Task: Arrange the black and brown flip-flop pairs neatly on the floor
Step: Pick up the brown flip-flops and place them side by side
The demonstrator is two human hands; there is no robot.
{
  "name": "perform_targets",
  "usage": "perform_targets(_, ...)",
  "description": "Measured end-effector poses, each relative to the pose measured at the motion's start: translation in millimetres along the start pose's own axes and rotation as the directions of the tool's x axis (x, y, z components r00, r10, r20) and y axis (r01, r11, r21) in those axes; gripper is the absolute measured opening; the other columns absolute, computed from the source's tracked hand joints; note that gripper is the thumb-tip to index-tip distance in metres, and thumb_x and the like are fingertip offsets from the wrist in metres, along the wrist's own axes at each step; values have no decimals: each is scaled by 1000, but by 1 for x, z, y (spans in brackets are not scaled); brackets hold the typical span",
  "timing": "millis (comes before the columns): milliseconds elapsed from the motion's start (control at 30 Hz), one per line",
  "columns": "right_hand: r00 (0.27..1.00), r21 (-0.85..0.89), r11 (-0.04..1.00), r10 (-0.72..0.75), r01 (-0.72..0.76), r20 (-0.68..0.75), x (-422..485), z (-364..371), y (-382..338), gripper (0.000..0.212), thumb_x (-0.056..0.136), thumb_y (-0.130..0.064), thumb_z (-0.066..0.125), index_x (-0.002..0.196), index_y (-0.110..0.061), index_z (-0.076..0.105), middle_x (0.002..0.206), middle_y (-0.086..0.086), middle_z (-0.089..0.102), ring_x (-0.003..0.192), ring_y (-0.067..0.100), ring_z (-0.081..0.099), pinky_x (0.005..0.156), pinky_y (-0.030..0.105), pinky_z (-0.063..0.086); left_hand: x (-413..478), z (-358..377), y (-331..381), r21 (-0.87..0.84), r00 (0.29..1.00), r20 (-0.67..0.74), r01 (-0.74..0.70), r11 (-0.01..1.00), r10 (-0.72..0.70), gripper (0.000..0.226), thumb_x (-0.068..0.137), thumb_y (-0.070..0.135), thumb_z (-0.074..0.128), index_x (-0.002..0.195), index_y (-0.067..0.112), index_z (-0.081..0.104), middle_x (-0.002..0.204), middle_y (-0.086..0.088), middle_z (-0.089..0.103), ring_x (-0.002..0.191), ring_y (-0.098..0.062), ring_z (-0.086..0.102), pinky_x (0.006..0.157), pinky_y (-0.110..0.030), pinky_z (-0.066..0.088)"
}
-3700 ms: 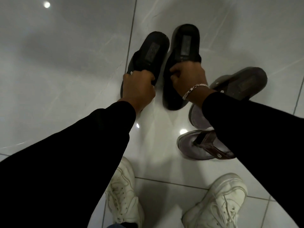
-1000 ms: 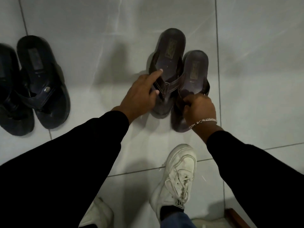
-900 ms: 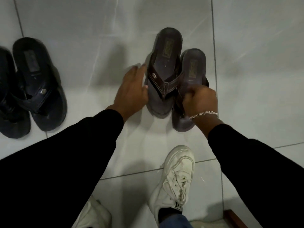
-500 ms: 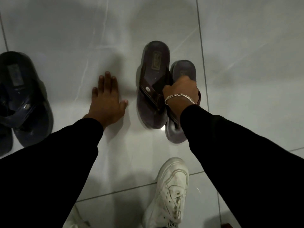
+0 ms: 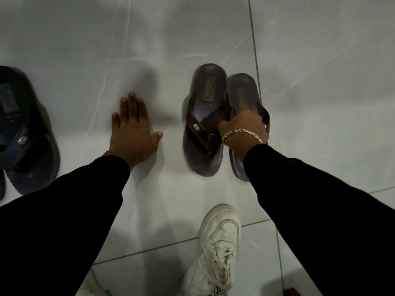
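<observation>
Two brown flip-flops lie side by side on the pale tiled floor, heels pointing away from me. The left brown flip-flop lies free. My right hand, with a silver bracelet at the wrist, is closed around the strap of the right brown flip-flop, which sits slightly lower than its partner. My left hand rests flat on the floor with fingers spread, a hand's width left of the brown pair and holding nothing. The black flip-flop pair lies at the left edge, partly cut off.
My white sneaker stands on the tiles just below the brown pair; the other sneaker shows at the bottom edge. Grout lines cross the glossy grey floor. A dark reddish corner shows at the bottom right.
My left hand has let go of the left brown flip-flop and settled flat on the floor. My right hand has kept its hold and brought the right brown flip-flop closer into line.
</observation>
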State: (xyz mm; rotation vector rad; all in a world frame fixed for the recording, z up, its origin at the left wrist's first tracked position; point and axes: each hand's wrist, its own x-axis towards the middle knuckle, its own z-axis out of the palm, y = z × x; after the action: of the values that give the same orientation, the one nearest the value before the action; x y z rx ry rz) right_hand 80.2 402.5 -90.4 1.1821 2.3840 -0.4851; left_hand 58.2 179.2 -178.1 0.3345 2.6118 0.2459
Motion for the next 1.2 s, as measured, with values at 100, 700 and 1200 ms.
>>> perform_targets(100, 999, -20, 999, 40, -40, -3, 0, 0, 3, 41, 75, -34, 69, 109, -12, 60, 113, 9, 64, 108, 35, 59, 103, 53, 39, 1, -1, 0, 1, 1000, 7, -1, 1000, 1, 96, 90, 47, 55, 153, 0, -2, 162, -21, -8, 150, -41, -5, 117, -61, 11)
perform_targets(700, 983, -70, 995, -78, 68, -165, 40, -20, 3, 37, 80, -23, 67, 112, -7, 59, 117, 17, 63, 109, 40, 59, 100, 49, 42, 2, 5, 13, 4, 999, -48, 24, 1000, -24, 90, 89, 35, 58, 151, -5, 6, 162, -25, -1, 149, -42, 2, 117, -60, 15)
perform_targets(1200, 978, -81, 997, -9, -8, -208, 79, -46, 31, 43, 78, -21, 71, 116, -6, 58, 120, 17, 62, 111, 39, 58, 101, 51, 42, 13, 18, 44, -6, 991, -131, -8, 1000, 7, 87, 92, 43, 49, 151, -4, 5, 162, -24, 1, 150, -40, 3, 118, -61, 11)
